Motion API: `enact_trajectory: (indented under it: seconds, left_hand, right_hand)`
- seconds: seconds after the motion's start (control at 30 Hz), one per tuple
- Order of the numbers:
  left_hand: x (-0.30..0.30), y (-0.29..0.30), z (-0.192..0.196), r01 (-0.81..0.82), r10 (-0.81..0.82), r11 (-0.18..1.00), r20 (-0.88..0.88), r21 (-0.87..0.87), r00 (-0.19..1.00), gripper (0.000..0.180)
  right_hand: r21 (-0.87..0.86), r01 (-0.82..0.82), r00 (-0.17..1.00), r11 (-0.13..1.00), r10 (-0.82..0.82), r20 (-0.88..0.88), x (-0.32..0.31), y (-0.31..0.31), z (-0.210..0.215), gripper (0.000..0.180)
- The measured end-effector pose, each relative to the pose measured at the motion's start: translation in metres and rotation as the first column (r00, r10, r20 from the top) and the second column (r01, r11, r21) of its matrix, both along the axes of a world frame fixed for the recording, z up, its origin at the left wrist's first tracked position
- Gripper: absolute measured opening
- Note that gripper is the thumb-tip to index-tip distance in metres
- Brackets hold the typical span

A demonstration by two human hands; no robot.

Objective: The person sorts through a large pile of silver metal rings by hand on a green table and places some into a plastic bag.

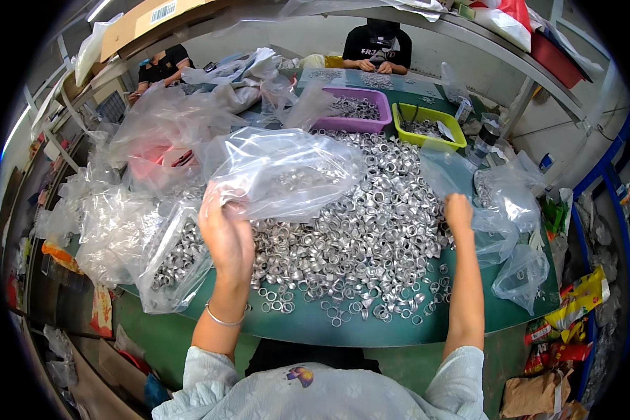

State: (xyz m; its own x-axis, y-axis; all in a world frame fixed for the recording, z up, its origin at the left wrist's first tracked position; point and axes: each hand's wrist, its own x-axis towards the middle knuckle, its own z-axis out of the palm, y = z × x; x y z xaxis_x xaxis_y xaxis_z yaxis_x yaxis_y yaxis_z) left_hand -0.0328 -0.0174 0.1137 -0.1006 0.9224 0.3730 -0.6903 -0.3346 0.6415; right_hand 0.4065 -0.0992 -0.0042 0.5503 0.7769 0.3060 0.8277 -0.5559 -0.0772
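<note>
A clear plastic bag spreads over the heap, gripped at its near left edge by my left hand, fingers partly hidden behind the film. Beneath and beyond it lies a big heap of silver metal rings on the green table. At the heap's right edge my right hand is closed, knuckles up, beside another thin clear bag; whatever its fingers hold is hidden. Several loose rings lie along the near side of the table.
Behind the heap stand a purple basin and a yellow-green basin, both holding metal pieces. Crumpled clear bags crowd the left. A bottle stands at right. Across the table sit two people, one handling small pieces. A shelf beam runs overhead.
</note>
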Motion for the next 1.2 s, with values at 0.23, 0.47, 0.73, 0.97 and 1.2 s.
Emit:
enact_trajectory:
  seconds: [0.23, 0.47, 0.73, 0.97, 1.2]
  left_hand:
    - [-0.007, -0.006, -0.002, -0.15, 0.15, 0.989, 0.046, -0.012, 0.988, 0.02]
    - [0.026, -0.009, 0.007, -0.064, 0.067, 0.997, -0.056, 0.039, 0.996, 0.021]
    - [0.089, 0.017, 0.008, 0.062, 0.042, 0.974, -0.446, 0.217, 0.894, 0.015]
    - [0.203, 0.002, -0.002, 0.556, -0.272, 0.739, -0.586, 0.38, 0.763, 0.017]
    - [0.303, -0.004, 0.007, 0.69, -0.148, 0.482, -0.726, 0.54, 0.672, 0.015]
  right_hand:
    - [0.622, -0.345, 0.926, 0.702, 0.363, 0.104, -0.091, 0.082, 0.089, 0.017]
    - [0.626, -0.702, 0.562, 0.339, 0.803, 0.196, -0.19, 0.177, 0.038, 0.018]
    - [0.991, -0.115, 0.727, 0.064, 0.685, 0.04, -0.176, -0.005, 0.149, 0.029]
    - [0.599, -0.478, 0.864, 0.643, 0.465, 0.191, -0.132, -0.033, 0.103, 0.046]
    - [0.676, -0.081, 0.901, 0.732, 0.344, -0.264, -0.006, -0.005, 0.035, 0.058]
